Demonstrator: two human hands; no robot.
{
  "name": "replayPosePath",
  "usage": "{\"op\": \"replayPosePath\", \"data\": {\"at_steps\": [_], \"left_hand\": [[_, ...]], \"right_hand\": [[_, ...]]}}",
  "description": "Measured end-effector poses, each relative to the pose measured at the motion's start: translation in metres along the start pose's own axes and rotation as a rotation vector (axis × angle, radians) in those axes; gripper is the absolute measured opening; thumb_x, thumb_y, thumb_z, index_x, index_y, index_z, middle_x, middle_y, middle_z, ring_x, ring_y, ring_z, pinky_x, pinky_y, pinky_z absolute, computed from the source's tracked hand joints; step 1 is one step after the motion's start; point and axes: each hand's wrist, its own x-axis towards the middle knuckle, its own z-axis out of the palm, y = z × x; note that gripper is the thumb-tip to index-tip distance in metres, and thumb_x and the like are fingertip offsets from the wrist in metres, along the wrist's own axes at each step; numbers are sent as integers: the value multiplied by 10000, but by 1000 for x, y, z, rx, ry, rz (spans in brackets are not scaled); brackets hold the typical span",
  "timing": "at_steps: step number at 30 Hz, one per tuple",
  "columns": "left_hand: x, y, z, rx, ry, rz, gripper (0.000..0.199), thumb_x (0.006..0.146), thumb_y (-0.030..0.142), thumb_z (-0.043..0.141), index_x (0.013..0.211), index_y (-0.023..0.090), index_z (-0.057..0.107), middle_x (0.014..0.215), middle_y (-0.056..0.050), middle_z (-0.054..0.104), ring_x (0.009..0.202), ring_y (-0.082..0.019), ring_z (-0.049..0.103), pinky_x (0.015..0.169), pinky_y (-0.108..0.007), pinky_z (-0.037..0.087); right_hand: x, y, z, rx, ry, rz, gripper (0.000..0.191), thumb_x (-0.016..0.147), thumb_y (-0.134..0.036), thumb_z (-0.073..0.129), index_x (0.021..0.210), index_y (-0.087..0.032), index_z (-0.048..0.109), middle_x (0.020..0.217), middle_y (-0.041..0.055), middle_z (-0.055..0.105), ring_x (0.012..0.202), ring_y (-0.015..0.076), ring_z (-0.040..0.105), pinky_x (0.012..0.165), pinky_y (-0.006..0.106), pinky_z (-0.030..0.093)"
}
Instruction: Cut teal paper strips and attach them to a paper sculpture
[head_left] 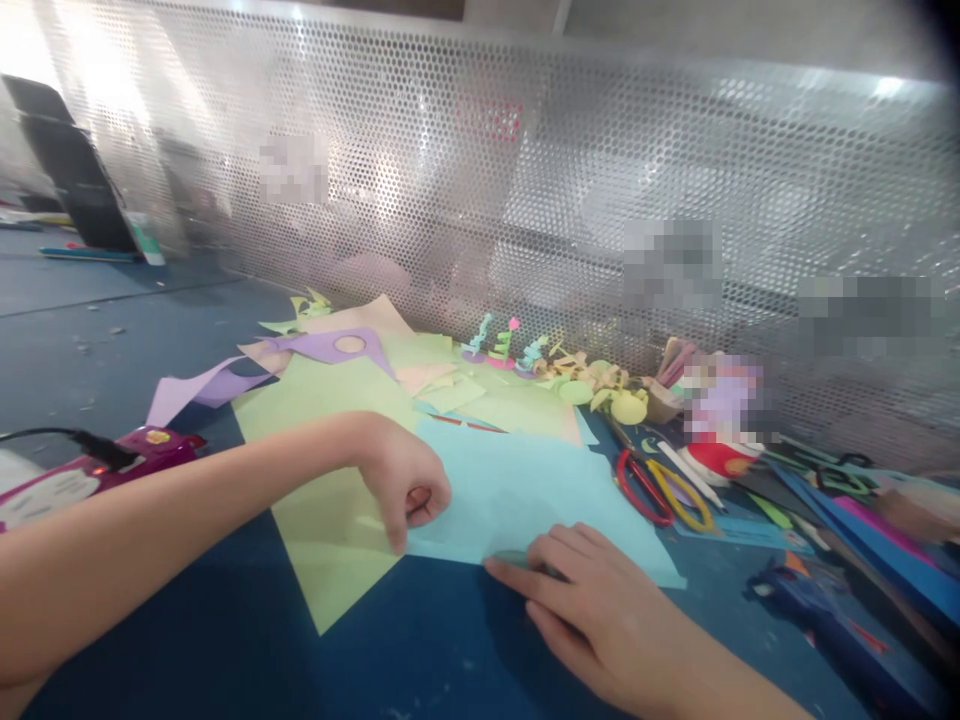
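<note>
A light blue sheet of paper [510, 480] lies in front of me, overlapping a pale green sheet [322, 540]. My left hand [405, 485] is closed in a loose fist, one digit pointing down onto the blue sheet's near left corner. No object shows in its curl. My right hand [585, 595] lies low over the blue sheet's near edge, its fingers stretched out and one fingertip at that edge. A small darker teal patch shows beside this finger; I cannot tell whether it is a fold or a separate piece.
Red and yellow-handled scissors [652, 490] lie right of the sheet. A dark blue tool [832, 620], perhaps a glue gun, lies near right. Purple paper scraps [330, 345] and small paper spirals [502, 345] lie behind. A magenta device [157, 450] with a cable sits left. A perforated metal screen [465, 200] stands behind.
</note>
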Motion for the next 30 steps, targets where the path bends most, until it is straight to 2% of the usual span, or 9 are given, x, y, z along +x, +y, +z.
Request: {"op": "replayPosePath", "data": {"at_steps": [10,14,20,25,30], "left_hand": [[1,-1,1,-1,8,-28,198,588,277,706,674,190,551,587,46,493,512,-108,442,461,-209,337],[-1,2,0,8,13,-42,190,602,269,696,674,189,540,590,46,492,510,-102,442,452,-196,332],[-1,0,0,4,7,-23,196,601,260,698,676,191,530,585,49,485,516,-102,447,455,-186,334],[-2,-2,-1,-19,-25,-3,189,609,197,677,734,200,535,636,43,499,550,-105,459,485,-183,356],[-5,-4,-1,-2,-52,1,246,597,151,670,805,207,550,692,31,527,596,-115,485,510,-180,378]], "right_hand": [[-32,21,4,-73,42,48,444,875,-160,390,1307,-258,417,1007,89,565,881,200,527,761,378,443],[-44,29,7,-126,78,58,444,849,-149,422,1279,-251,458,1025,94,572,910,196,552,767,359,477],[-58,39,8,-174,258,-1,396,780,-94,439,1132,-192,593,907,89,636,840,183,605,729,321,516],[-69,50,9,-187,306,5,354,763,-88,438,1043,-182,633,860,79,663,803,167,622,717,290,524],[-68,51,5,-179,329,-29,373,760,-81,440,1069,-185,622,826,70,673,770,158,624,681,269,523]]}}
